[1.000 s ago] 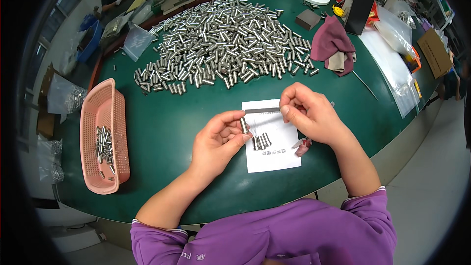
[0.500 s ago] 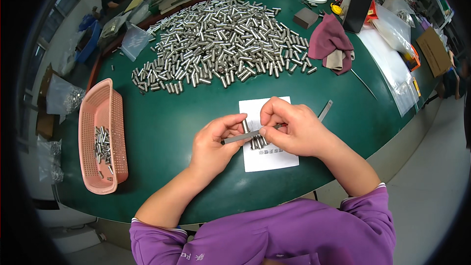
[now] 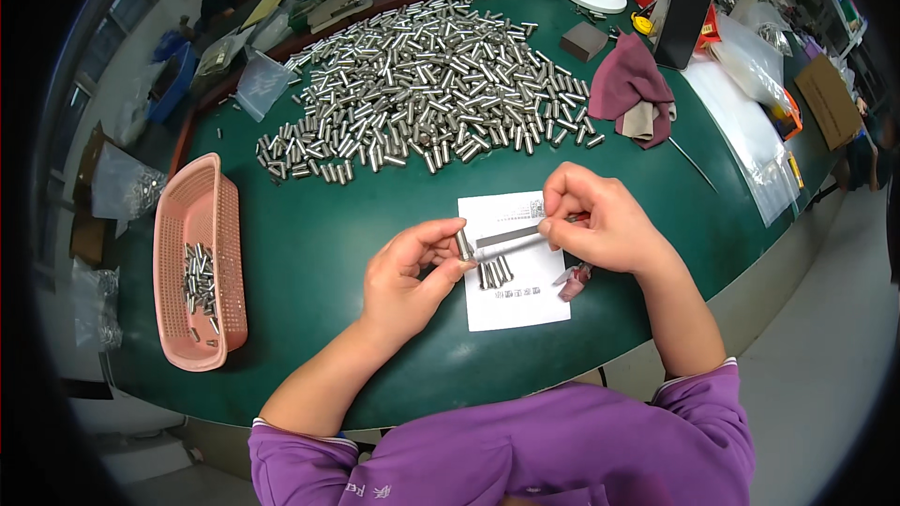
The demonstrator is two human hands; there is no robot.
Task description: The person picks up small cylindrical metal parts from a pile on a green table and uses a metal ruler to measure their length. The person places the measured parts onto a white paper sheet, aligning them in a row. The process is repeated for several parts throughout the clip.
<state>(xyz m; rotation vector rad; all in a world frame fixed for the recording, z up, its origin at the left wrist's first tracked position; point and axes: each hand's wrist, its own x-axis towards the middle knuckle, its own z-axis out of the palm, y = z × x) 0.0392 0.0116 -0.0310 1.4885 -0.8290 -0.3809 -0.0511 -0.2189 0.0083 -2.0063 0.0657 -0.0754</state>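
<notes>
Upright between the fingertips and thumb of my left hand (image 3: 405, 274) is a shiny cylindrical metal pin (image 3: 464, 244). My right hand (image 3: 600, 223) is closed in a pinch on a flat grey file (image 3: 509, 237). The file's far end lies close beside the pin; whether they touch I cannot tell. Under both hands lies a printed white sheet (image 3: 516, 311), with several metal pins (image 3: 495, 272) in a row on it. A reddish wrapped piece (image 3: 574, 285) with a bit of metal shows below my right hand; whether the hand holds it is hidden.
A large heap of metal pins (image 3: 422, 84) covers the far green table (image 3: 309, 319). At left stands a pink basket (image 3: 234, 253) with some pins inside. A maroon cloth (image 3: 630, 84), a dark block (image 3: 583, 40), a thin rod (image 3: 694, 165), a phone (image 3: 683, 22) and plastic bags (image 3: 750, 145) lie right.
My right hand has moved up and right, drawing the file away from my left palm. The row of pins and the reddish wrapped piece now show more. My left hand keeps its pin.
</notes>
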